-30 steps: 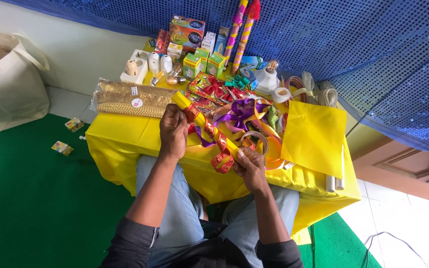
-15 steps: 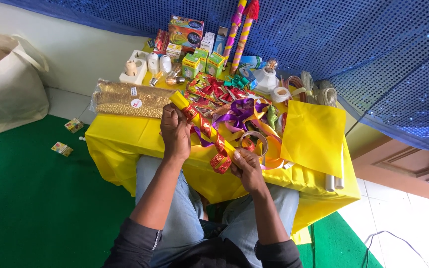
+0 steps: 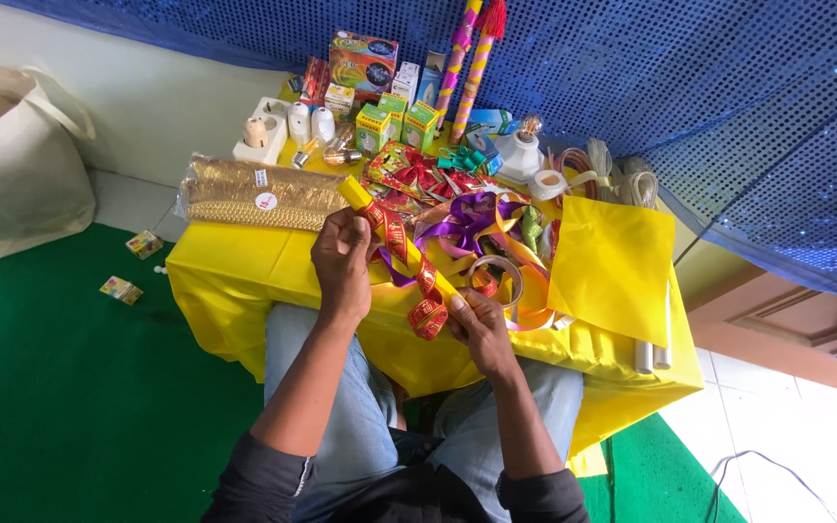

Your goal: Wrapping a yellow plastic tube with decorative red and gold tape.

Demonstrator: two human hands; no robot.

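I hold a yellow tube (image 3: 354,193) slantwise over a small table under a yellow cloth (image 3: 234,266). A red and gold patterned ribbon (image 3: 427,313) spirals around the tube. My left hand (image 3: 343,261) grips the tube's upper part. My right hand (image 3: 479,324) grips the lower end, with the ribbon's loose end under its fingers. Behind the tube lies a heap of purple, orange and green ribbons (image 3: 477,218) with a roll of tape (image 3: 498,274).
A yellow paper sheet (image 3: 614,263) and white tubes (image 3: 651,356) lie at right. A gold trim pack (image 3: 254,194), small boxes (image 3: 389,121), sockets and bulbs (image 3: 293,126), two wrapped sticks (image 3: 467,58) stand behind. A cloth bag (image 3: 12,165) sits on the green floor.
My right hand has slid slightly up the tube and the tube has tilted a little steeper. The ribbon's loose end has shifted with it.
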